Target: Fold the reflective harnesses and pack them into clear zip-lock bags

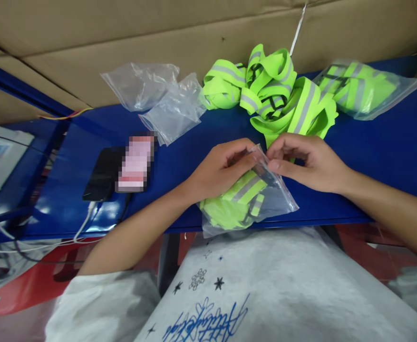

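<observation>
A clear zip bag (276, 197) lies at the front edge of the blue table, with a folded neon-green reflective strap (229, 209) inside it. My left hand (226, 166) rests over the bag's left part, thumb and fingers pinching the zip edge near its upper corner. From the right, my right hand (306, 159) pinches the same edge between thumb and forefinger. Just beyond my hands lies a loose heap of neon-green reflective straps (304, 107) with grey stripes and black buckles. To its right sits another clear bag (375, 90) with green straps in it.
Crumpled clear bags (172, 107) lie at the back left of the blue table (336, 209). Left of my arm are a black phone (103, 173) with a white cable and a phone with a blurred screen (135, 164). Cardboard (158, 42) stands along the back.
</observation>
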Motion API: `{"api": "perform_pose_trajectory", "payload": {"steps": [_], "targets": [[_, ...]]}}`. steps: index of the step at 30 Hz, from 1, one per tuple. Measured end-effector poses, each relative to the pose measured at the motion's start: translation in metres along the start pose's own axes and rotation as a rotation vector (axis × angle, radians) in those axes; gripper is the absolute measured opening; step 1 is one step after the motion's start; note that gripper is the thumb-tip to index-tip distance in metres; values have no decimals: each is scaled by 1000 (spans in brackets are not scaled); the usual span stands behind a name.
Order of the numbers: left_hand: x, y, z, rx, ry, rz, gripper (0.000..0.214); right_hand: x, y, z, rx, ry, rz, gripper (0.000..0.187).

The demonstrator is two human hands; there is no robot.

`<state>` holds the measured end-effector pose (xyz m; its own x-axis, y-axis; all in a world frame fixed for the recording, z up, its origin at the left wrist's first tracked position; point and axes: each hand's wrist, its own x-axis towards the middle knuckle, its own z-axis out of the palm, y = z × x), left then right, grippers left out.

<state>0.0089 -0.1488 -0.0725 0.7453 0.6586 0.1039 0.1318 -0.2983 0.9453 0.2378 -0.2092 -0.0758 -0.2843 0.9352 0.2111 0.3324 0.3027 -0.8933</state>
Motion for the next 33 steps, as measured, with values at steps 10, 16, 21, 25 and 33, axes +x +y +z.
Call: {"api": "perform_pose_trajectory", "payload": {"steps": [10,16,21,25,33], "targets": [[-3,1,-2,197,163,165,39,2,0,4,88,-63,58,26],[-2,-2,3,207,176,171,35,-1,1,5,43,-45,19,20],[-3,-2,3,175,165,196,23,-2,1,7,9,-59,-8,18],[-5,-2,3,198,168,224,21,-1,0,8,49,-73,-6,19],[-4,0,1,189,111,246,20,-5,1,9,-13,-30,-41,17]]}}
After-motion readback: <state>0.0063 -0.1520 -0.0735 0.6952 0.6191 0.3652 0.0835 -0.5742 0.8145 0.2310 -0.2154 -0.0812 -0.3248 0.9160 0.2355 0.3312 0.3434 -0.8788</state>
